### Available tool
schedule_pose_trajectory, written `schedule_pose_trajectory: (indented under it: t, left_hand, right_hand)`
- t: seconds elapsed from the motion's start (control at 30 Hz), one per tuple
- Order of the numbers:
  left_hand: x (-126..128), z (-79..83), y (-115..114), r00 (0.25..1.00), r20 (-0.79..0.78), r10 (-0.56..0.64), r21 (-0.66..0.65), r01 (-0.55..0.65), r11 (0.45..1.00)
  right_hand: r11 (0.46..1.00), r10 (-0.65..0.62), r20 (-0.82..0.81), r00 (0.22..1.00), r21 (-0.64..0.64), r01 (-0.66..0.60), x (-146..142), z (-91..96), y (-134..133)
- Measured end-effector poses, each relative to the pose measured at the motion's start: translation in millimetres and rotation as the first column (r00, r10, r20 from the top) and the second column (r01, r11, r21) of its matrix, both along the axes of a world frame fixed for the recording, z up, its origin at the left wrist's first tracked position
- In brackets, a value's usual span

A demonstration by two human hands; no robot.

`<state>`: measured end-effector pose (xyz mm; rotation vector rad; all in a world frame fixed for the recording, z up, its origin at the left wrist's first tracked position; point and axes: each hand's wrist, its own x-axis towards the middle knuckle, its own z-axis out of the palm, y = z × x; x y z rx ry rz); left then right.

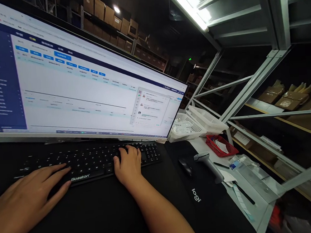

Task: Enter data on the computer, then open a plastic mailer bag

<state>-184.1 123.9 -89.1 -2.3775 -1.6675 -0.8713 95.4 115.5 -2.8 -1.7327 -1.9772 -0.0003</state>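
A black keyboard (91,162) marked "Bosston" lies on a black desk mat below a wide monitor (81,97). Over its left keys rests my left hand (39,186), fingers stretched out and apart, holding nothing. My right hand (129,165) is on the right part of the keys, with its fingers slightly bent and spread and nothing in them. The monitor shows a table page with a dark blue side menu and a small chat window. To the right of the keyboard are a black mouse (185,167) and a grey handheld barcode scanner (209,166).
White plastic baskets (187,128) stand beside the monitor, with a red basket (221,146) holding papers nearby. A black pen (245,193) and clear plastic bags (248,166) lie at the table's right side. Metal shelving (250,84) with wrapped cartons (291,98) rises along the right.
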Motion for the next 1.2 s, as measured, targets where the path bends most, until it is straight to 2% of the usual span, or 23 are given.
schedule_pose_trajectory:
  t: [0.13,0.33,0.6,0.93,1.2]
  left_hand:
    - [-3,-3.2,3,1.000,-0.017,-0.012,0.032,0.013,0.999]
    - [-1,0.1,1,1.000,-0.001,-0.016,0.063,0.016,0.998]
    - [1,3.1,-1,1.000,0.015,-0.008,0.023,0.007,1.000]
    - [8,17.5,-8,0.999,0.044,-0.001,0.028,-0.001,1.000]
    - [7,18.6,-9,0.999,0.051,0.003,-0.015,-0.003,1.000]
  right_hand:
    - [1.000,-0.004,-0.005,1.000,-0.002,0.004,0,0.4,1]
    - [1.000,-0.016,0.014,1.000,0.003,0.016,0,0.0,1]
    - [1.000,-0.016,0.026,1.000,0.014,0.016,1,-0.2,1]
    - [1.000,-0.017,0.023,1.000,0.008,0.016,0,0.3,1]
    - [0.999,-0.016,0.028,0.999,0.037,0.015,-2,-3.1,-1]
